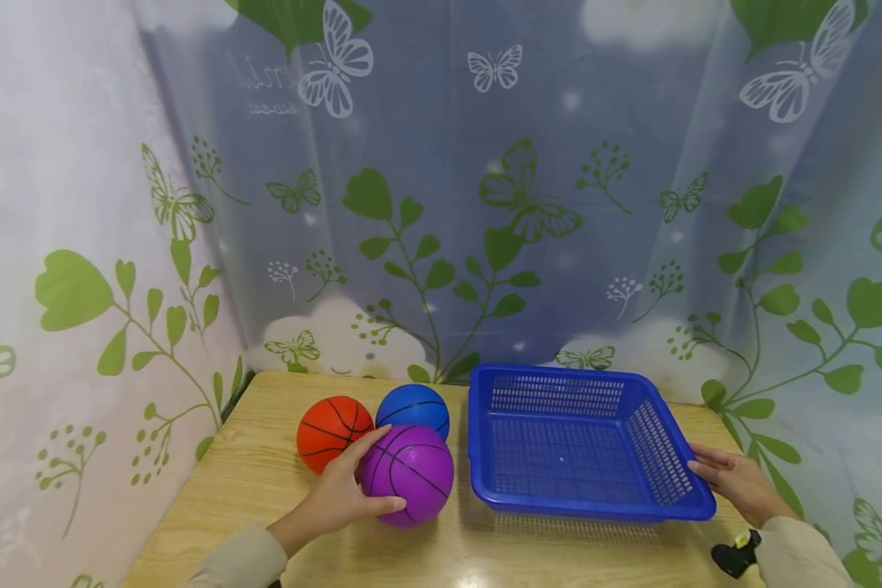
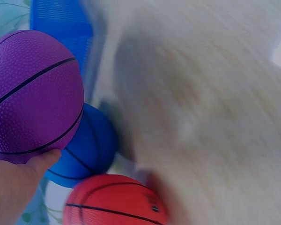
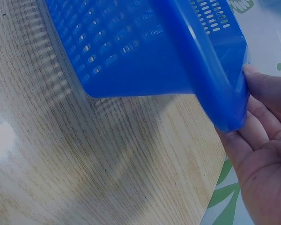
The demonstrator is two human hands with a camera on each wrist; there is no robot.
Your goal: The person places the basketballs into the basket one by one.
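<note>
Purple ball [image 1: 417, 474] gripped by left hand [image 1: 340, 492], blue basket [image 1: 595, 510] by right hand [image 1: 742, 483]; black object [image 1: 732, 557] only in head view.

The head view is softly and evenly lit, with glare caught at the near part of the tabletop [image 1: 382, 563] and a small highlight on the purple ball [image 1: 409, 478]. In the left wrist view, the wood is smeared by blur. In the dimmer right wrist view, perforated shadows are cast by the blue basket [image 3: 140, 77].
</note>
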